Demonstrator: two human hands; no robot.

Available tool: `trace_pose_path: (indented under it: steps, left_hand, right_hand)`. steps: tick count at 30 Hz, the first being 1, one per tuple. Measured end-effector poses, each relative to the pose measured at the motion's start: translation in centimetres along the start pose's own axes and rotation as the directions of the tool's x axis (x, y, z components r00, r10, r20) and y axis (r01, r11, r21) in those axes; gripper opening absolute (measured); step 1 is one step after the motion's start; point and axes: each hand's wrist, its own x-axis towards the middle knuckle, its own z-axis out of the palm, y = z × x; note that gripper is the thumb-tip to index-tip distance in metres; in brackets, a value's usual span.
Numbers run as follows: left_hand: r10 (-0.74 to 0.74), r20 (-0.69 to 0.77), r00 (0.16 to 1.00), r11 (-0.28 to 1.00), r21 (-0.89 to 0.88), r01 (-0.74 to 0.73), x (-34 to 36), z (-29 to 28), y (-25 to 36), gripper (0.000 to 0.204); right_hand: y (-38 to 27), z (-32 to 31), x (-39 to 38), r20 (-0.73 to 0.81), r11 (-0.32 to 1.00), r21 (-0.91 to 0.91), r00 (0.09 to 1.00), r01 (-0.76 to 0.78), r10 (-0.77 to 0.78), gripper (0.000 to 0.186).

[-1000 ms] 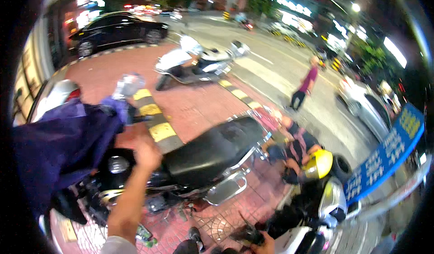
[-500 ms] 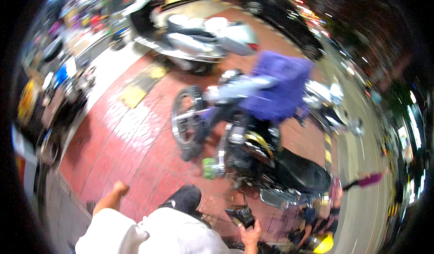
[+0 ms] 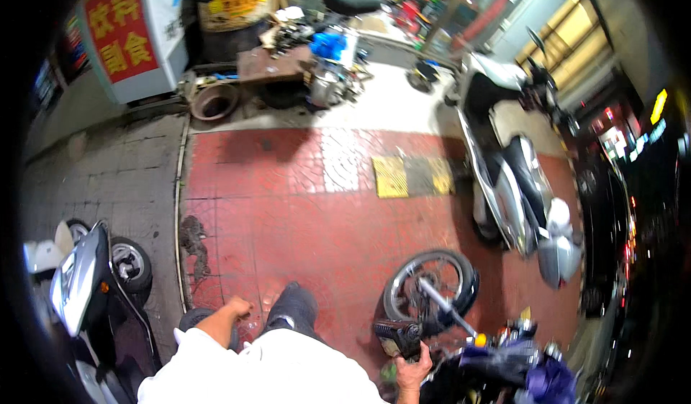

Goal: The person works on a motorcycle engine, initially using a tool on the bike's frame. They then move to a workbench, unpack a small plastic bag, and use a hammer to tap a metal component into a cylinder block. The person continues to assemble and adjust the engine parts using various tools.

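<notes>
Black boxy part [image 3: 398, 337] gripped by my right hand [image 3: 413, 366], fingers wrapped round it; left hand [image 3: 236, 307] loosely curled, empty; front wheel [image 3: 430, 295] untouched.

light: night, artificial, uneven | shadows: soft | glare: right-edge signs | edges: fisheye bend, dark rim, blurred

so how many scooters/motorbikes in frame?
4, perhaps more hidden. A silver scooter at lower left; a white scooter at right; a stripped bike at top centre; and the motorbike beside the right hand, front wheel showing.
</notes>
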Motion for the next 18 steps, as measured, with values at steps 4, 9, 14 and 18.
trace_pose_path:
  steps: [4,9,14,18]
  left_hand:
    - [0.053,-0.037,0.998,0.955,-0.290,-0.061,-3.3,-5.5,6.5,0.032]
    - [-0.009,-0.285,0.958,0.731,-0.655,-0.188,-5.1,-14.6,13.8,0.036]
    - [-0.180,-0.270,0.946,0.627,-0.772,-0.101,-3.7,-19.5,13.0,0.043]
    - [-0.306,-0.260,0.916,0.409,-0.905,-0.120,-7.3,-18.7,12.1,0.052]
  right_hand:
    - [-8.8,5.4,13.1,0.132,0.981,0.127,0.978,0.147,-0.164,0.055]
    - [-16.9,13.5,27.5,0.283,0.941,0.306,0.930,0.146,-0.236,0.051]
    - [-23.5,24.2,39.5,0.345,0.890,0.375,0.852,0.259,-0.394,0.052]
    - [-28.1,32.6,47.3,0.436,0.861,0.432,0.775,0.267,-0.459,0.046]
